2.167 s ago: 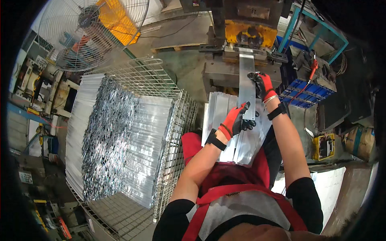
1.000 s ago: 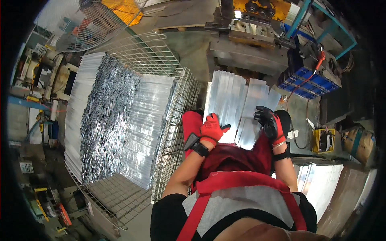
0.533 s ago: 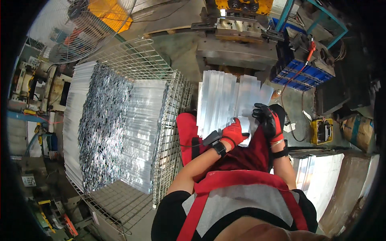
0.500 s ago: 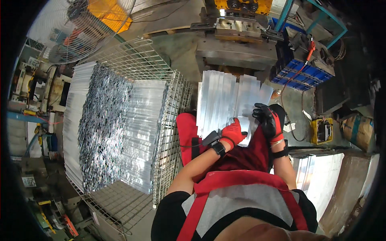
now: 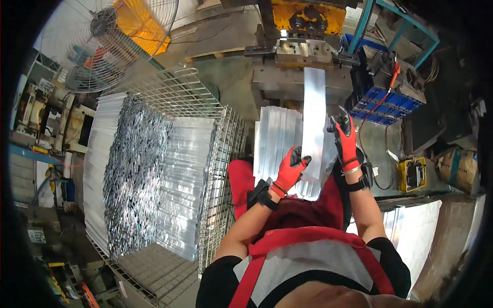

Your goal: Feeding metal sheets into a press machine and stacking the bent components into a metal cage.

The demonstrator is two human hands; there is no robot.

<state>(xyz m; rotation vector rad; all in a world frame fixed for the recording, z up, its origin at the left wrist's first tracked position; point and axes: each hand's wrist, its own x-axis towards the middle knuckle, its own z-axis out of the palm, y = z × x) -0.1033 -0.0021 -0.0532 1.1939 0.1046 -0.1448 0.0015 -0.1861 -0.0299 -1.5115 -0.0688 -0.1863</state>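
Note:
A long flat metal strip [image 5: 314, 102] stretches from above my lap toward the press, its far end just short of the die. My left hand [image 5: 291, 167], in a red and black work glove, pinches the strip's left edge near its close end. To the right of the strip, my right hand [image 5: 344, 136], gloved alike, is raised with thumb and fingers apart and nothing between them. Below and to the left of that strip lies a stack of similar metal strips [image 5: 280, 136], spread side by side over my lap.
The press die [image 5: 303, 54] stands ahead on a metal bench. On the left, a wire mesh cage [image 5: 226, 133] holds piles of metal strips, with a large fan [image 5: 102, 23] behind. A blue crate [image 5: 382, 100] and a yellow bin [image 5: 412, 174] stand on the right.
One metal strip has come off the stack and now points toward the press, gripped by my left hand. My right hand has risen forward, fingers spread. The whole view has tilted slightly.

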